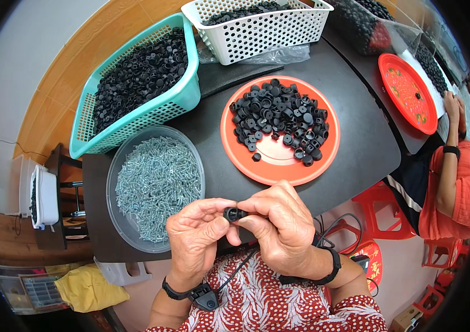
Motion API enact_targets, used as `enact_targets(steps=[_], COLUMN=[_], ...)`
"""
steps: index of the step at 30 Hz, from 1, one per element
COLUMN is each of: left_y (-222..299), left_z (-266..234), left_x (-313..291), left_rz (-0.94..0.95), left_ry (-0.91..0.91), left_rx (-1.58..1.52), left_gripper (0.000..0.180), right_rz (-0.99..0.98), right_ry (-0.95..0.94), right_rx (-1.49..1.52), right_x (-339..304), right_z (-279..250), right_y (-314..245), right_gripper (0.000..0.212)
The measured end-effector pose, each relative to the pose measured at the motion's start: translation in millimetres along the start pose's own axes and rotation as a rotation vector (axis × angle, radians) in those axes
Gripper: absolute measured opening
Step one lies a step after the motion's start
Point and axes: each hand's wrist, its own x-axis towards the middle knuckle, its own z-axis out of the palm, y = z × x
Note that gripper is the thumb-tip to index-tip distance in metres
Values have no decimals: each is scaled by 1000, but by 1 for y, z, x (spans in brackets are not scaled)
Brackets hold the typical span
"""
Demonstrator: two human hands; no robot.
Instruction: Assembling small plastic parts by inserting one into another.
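Note:
Between the fingertips of both hands is a small round black plastic cap (234, 214), just past the table's near edge. My left hand (193, 235) pinches it from the left with thumb and forefinger. From the right, the thumb and forefinger of my right hand (279, 227) close on it too. Beyond them lies an orange-red plate (232, 149) bearing a heap of similar black plastic pieces (279, 113). A clear round tub (112, 191) full of silvery screws (157, 182) stands to the left of my left hand.
A teal basket (185, 94) of black parts stands at the far left, a white perforated basket (279, 36) at the back. At right, a co-worker's hand (454, 108) is near a red plate (412, 102). Red stools (381, 207) stand below the table's right side.

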Motion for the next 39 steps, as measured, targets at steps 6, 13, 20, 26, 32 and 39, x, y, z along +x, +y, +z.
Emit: enact_targets(steps=[6, 13, 20, 26, 32, 39], left_y=[-1, 0, -1, 0, 0, 0], left_z=[0, 0, 1, 1, 2, 4], left_x=[1, 1, 0, 0, -3, -5], left_rz=[14, 5, 38, 38, 78, 139], left_ry=[2, 5, 16, 7, 27, 53], left_rx=[-12, -5, 55, 49, 167, 255], left_gripper=[30, 30, 28, 27, 24, 22], right_rz=[-17, -36, -37, -46, -46, -56], right_ry=[11, 11, 8, -2, -8, 0], right_rx=[-10, -10, -15, -19, -23, -1], right_x=[0, 0, 0, -3, -3, -2], right_z=[1, 1, 1, 3, 3, 4], right_y=[0, 2, 3, 5, 6, 7], right_gripper=[28, 29, 29, 30, 29, 31])
